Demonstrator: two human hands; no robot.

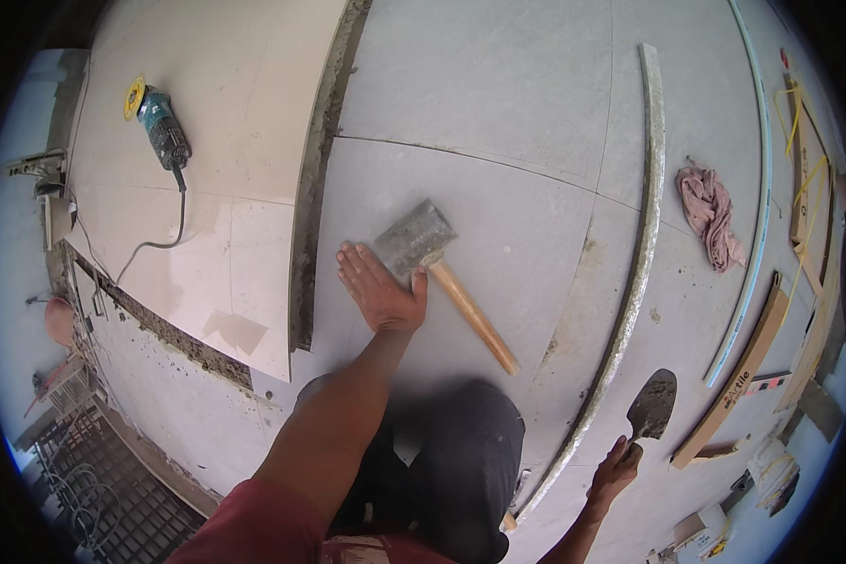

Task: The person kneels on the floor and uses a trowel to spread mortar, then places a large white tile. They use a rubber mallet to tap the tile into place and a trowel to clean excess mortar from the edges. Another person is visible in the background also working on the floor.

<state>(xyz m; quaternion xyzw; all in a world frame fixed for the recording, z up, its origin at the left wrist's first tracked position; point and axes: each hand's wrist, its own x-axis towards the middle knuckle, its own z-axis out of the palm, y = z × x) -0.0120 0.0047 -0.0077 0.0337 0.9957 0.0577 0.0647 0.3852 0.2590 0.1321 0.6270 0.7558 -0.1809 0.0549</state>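
Note:
My left hand (382, 289) lies flat on a large grey floor tile (479, 179), fingers stretched out and slightly apart. Right beside its fingertips rests a rubber mallet with a dark, worn head (415, 237) and a wooden handle (475, 318) that slants toward my knees. Out to the right, my right hand (613, 472) is wrapped round the grip of a trowel, its dark, mortar-smeared blade (652, 404) pointing away from me. Between my knees and the trowel runs a long metal straightedge (645, 216), lying across the tiles.
An angle grinder (163, 124) with a yellow disc and trailing cord lies on beige tiles (244, 85) at left. A mortar-filled gap (321, 160) separates beige from grey. At right are a pink rag (710, 211), a pale blue strip (759, 188) and a long cardboard piece (738, 371).

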